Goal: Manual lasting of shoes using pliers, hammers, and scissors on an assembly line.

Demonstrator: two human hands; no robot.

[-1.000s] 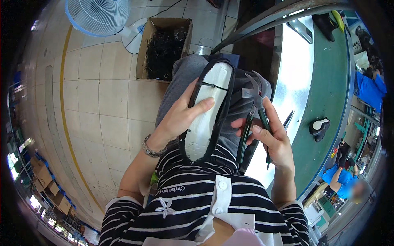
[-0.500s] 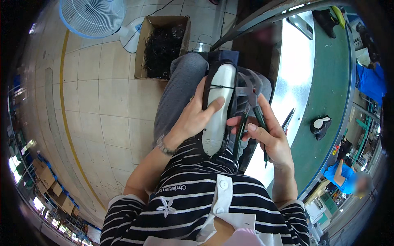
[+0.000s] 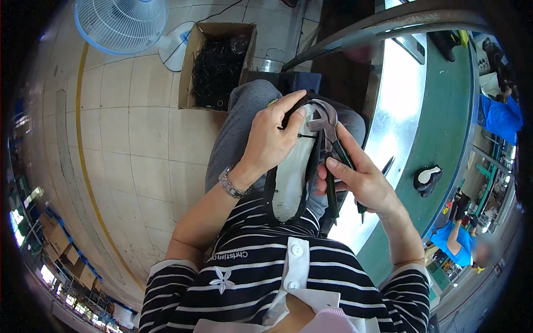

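A black shoe upper on a last with a white insole bottom (image 3: pixel 291 177) lies sole-up on my lap. My left hand (image 3: pixel 272 139) grips its toe end, fingers curled over the black edge. My right hand (image 3: pixel 361 180) holds lasting pliers (image 3: pixel 327 130) with dark handles; the metal jaws sit at the shoe's rim near the toe, next to my left fingertips. A watch is on my left wrist.
A cardboard box of black scraps (image 3: pixel 219 64) stands on the tiled floor ahead, a blue fan (image 3: pixel 119 22) beside it. To my right runs a green conveyor (image 3: pixel 444 139) carrying another black shoe (image 3: pixel 427 178). Other workers in blue sit along it.
The shoe has been turned and drawn closer to my body. My left hand slid up to cover the toe end, and the pliers moved up to the rim there.
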